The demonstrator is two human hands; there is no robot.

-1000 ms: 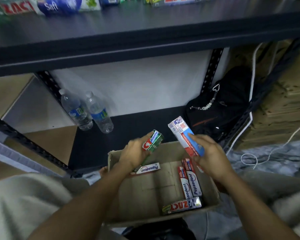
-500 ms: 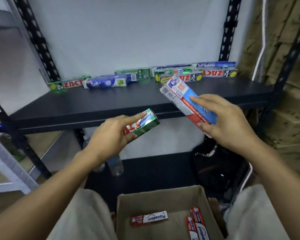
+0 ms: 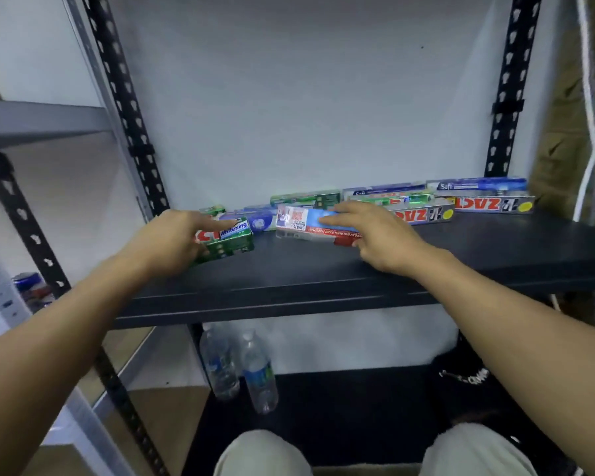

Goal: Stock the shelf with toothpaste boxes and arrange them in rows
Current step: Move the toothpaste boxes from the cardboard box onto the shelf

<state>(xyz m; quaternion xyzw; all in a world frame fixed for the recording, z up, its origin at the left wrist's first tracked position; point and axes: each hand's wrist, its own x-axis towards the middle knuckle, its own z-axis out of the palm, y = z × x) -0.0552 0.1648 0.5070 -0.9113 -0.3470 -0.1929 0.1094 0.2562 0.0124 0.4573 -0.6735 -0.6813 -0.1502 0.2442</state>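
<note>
1. Left hand (image 3: 172, 240): grip clamped round the green box (image 3: 232, 240), forefinger laid along its top. The box is at the left part of the shelf (image 3: 323, 273), and I cannot tell whether it touches the board.
2. Right hand (image 3: 378, 235): fingers lie along the top of the blue-red box (image 3: 310, 225) with the thumb on the near side, so the grip looks clamped on it. The box lies mid-shelf, just before the back row (image 3: 423, 214).
3. Risk: the blue-red box's far edge is close to the back row. A push further in would likely shove those boxes askew.
4. Risk: the row is stacked at the right, with a Safi box (image 3: 478, 184) on top. A knock could slide it off.
5. Risk: the green box sits slanted to the row. Let go like this, the new row would probably start crooked.
6. Risk: the two held boxes have near ends close together, though apart. Closing that gap carelessly could bump one out of line.
7. Around: a blue box (image 3: 258, 219) lies behind, between the hands. The upright (image 3: 124, 108) stands near the left hand and limits room on that side.
8. Below: bottles (image 3: 258, 372) and a black bag (image 3: 468, 379) are well apart from the work and not in the way.
</note>
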